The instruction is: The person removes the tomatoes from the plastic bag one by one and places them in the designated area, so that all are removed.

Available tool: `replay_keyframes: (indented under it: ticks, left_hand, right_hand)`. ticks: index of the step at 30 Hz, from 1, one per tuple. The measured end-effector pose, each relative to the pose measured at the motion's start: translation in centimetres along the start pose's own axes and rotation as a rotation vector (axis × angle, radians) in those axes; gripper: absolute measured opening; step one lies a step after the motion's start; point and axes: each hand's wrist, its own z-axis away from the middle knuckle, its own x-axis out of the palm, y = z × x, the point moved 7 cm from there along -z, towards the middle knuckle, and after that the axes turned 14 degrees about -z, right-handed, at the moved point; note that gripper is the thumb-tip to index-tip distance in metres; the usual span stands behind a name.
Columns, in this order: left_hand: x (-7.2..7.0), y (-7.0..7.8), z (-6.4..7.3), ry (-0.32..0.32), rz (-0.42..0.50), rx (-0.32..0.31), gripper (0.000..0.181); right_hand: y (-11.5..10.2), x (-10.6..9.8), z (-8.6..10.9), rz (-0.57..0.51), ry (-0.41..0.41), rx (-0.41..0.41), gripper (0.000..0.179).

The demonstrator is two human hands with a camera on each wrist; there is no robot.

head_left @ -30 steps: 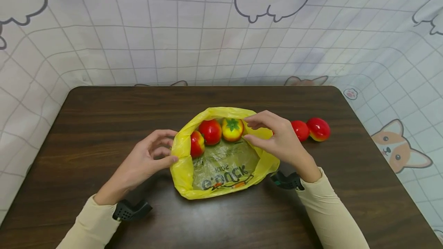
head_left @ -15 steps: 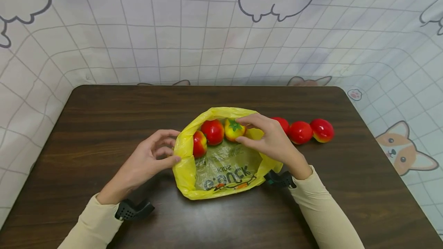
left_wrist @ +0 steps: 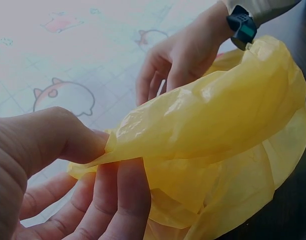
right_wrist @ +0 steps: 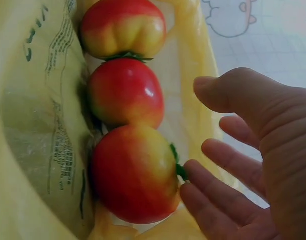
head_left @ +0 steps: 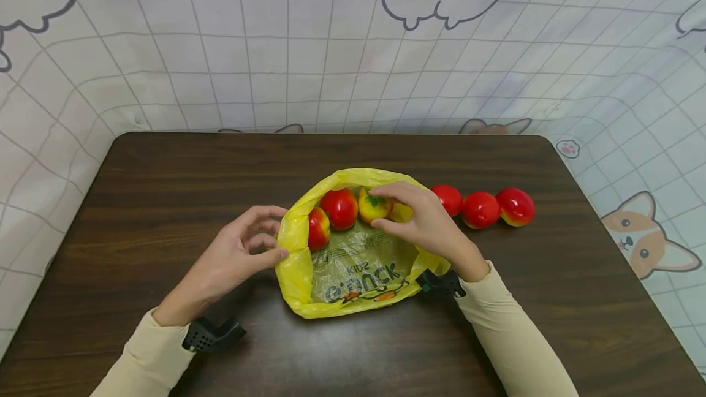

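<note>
Head view: left hand [head_left: 239, 253] pinching rim of yellow bag [head_left: 294, 280], mouth wide; right hand [head_left: 425, 219] loosely spread, gripping nothing, at yellow-topped fruit [head_left: 371, 209] inside. Three red fruits [head_left: 480, 210] on desk [head_left: 171, 189], right of bag; nearest half-hidden behind right hand.

Left-wrist view: thumb over fingers; firm pinch should stop rim sagging. Bag contents hidden.

Right-wrist view: three-fruit row [right_wrist: 127, 92] inside; best not nudge it. Fingertip-stem contact? Cannot tell.

three fruits [head_left: 339, 209] lie in the bag [head_left: 293, 271], three more [head_left: 481, 210] to its right.
</note>
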Motion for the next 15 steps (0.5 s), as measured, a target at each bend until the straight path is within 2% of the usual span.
replay_keyframes:
  ticks: [15]
  left_hand:
    - [0.2, 0.1, -0.2, -0.007, 0.003, 0.005, 0.063]
  right_hand:
    - [1.6, -0.2, -0.2, -0.035, 0.058, 0.064, 0.049]
